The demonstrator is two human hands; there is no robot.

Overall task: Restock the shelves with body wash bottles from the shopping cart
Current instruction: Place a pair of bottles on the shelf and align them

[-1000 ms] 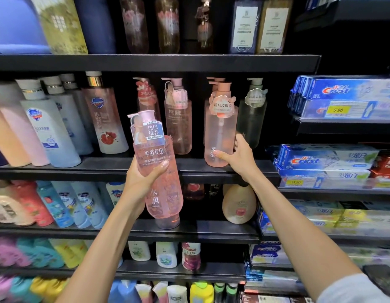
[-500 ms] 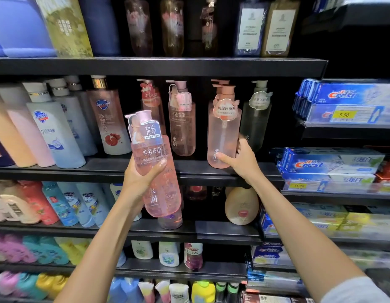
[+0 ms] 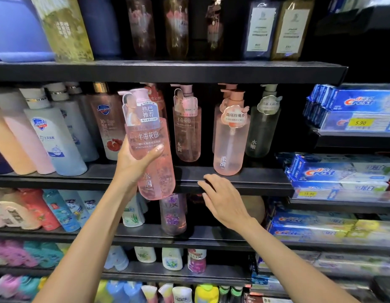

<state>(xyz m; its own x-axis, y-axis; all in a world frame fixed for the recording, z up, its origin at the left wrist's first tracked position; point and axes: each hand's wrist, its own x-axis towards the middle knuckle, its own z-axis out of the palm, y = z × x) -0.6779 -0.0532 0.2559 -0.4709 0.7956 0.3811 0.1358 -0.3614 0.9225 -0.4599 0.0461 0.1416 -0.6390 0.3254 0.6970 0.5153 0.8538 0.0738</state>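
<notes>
The left hand [image 3: 133,165] gripped a pink body wash bottle [image 3: 149,147] around its middle, upright and tilted slightly, held in front of the black shelf edge [image 3: 244,182] with its base hanging below that lip. Behind it, an open gap lay on the shelf between the Safeguard bottle [image 3: 107,125] and a matching pink bottle [image 3: 186,130]. The right hand [image 3: 222,200] hovered just below the shelf edge, fingers loosely spread, holding nothing, beneath a pale pink pump bottle [image 3: 230,141] standing near the lip.
</notes>
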